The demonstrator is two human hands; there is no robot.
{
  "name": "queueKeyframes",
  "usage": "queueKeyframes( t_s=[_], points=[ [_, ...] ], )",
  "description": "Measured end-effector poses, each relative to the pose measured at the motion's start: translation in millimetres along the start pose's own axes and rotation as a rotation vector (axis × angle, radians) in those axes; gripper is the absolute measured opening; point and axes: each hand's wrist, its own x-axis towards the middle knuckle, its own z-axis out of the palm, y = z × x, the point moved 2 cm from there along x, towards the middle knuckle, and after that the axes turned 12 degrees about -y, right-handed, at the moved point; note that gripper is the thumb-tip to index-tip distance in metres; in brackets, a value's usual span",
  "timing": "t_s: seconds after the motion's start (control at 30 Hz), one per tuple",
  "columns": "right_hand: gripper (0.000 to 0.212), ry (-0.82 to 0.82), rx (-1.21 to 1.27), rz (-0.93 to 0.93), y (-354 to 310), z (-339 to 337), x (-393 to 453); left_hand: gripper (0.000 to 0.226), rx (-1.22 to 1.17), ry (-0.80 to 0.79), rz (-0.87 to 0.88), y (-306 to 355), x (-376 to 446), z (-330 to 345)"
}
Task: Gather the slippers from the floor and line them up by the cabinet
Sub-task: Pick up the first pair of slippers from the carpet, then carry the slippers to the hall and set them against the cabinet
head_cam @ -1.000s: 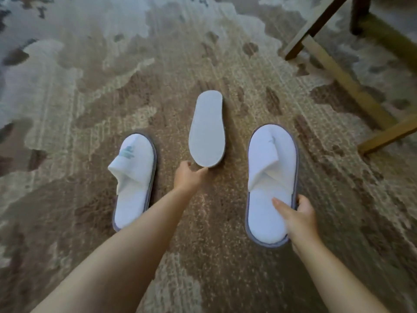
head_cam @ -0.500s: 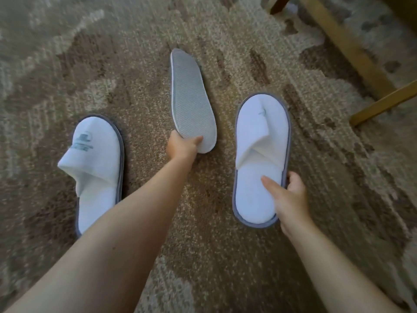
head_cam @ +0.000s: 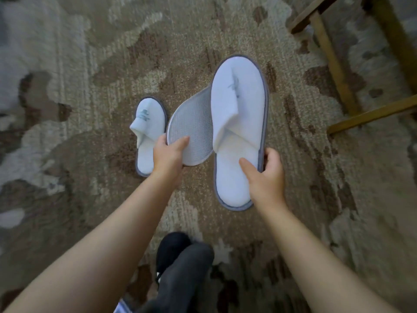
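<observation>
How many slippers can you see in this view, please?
3: one on the carpet, one sole-up in the left hand, one in the right hand. Others may lie outside the view.

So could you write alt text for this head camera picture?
A person holds a white slipper in the right hand and a slipper turned grey sole up in the left hand, above a patterned carpet. A third slipper lies on it.

I see a mottled brown, tan and grey carpet point(head_cam: 90, 64) under everything, wooden furniture legs and rails point(head_cam: 334, 71) up and to the right of the grip, and a dark shoe point(head_cam: 171, 247) with a grey trouser leg point(head_cam: 187, 274) below it.
</observation>
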Motion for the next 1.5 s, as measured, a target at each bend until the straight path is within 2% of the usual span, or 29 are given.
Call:
queueKeyframes(
  t_s=[0.1, 0.23, 0.5, 0.73, 0.93, 1.13, 1.23, 1.37, 1.5],
  points=[
    [0.026, -0.022, -0.005, -0.006, -76, -12, -47, 0.017, -0.078, -0.012, -0.038, 59, -68, 0],
    [0.023, 0.023, 0.021, 0.009, -188, -40, -100, 0.01, -0.029, -0.112, -0.103, 156, -149, 3],
    [0.02, 0.384, 0.201, -0.072, -366, -120, -197, 0.008, 0.108, -0.37, -0.079, 304, -276, 48],
    [0.021, 0.697, 0.218, -0.201, -441, -216, -324, 0.015, 0.104, -0.672, 0.0, 360, -392, 124],
    [0.021, 0.951, 0.269, -0.24, -424, -292, -492, 0.016, 0.248, -0.973, 0.025, 322, -536, 185],
    [0.025, 1.321, 0.375, -0.203, -348, -329, -709, 0.016, 0.34, -1.264, -0.014, 218, -716, 217],
    [0.019, 1.522, 0.437, -0.16, -312, -334, -805, 0.016, 0.393, -1.391, -0.077, 165, -799, 226],
    [0.018, 1.752, 0.505, -0.099, -275, -339, -901, 0.017, 0.507, -1.539, -0.168, 104, -891, 236],
    [0.017, 1.944, 0.597, -0.001, -240, -341, -961, 0.018, 0.667, -1.701, -0.173, 51, -962, 255]
  ],
)
